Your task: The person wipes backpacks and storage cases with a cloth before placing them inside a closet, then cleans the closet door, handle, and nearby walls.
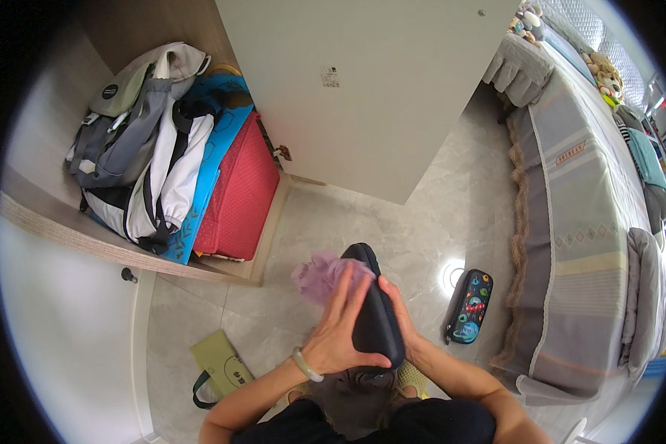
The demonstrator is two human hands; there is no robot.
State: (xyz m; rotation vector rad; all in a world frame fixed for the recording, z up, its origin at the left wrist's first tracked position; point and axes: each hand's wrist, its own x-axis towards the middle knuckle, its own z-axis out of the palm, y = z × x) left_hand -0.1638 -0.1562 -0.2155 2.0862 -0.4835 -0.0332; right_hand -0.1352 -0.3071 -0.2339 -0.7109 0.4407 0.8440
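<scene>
A black zipped hard case (378, 324) is held up in front of me, tilted, between both hands. My left hand (336, 336), with a pale bangle at the wrist, presses a crumpled sheer purple cloth (314, 277) onto the case's upper end. Its thumb rests on the case's lower end. Along the right side, my right hand (404, 324) grips the case; most of those fingers are hidden behind it. On the floor to the right lies a dark pencil case (470, 307) with space pictures.
At left, an open cabinet compartment (89, 213) holds a grey and white backpack (144, 139), a blue folder (222, 139) and a red box (244, 194). Its white door (366, 100) stands open ahead. A green bag (220, 358) lies on the tiles. A bed (583, 222) runs along the right.
</scene>
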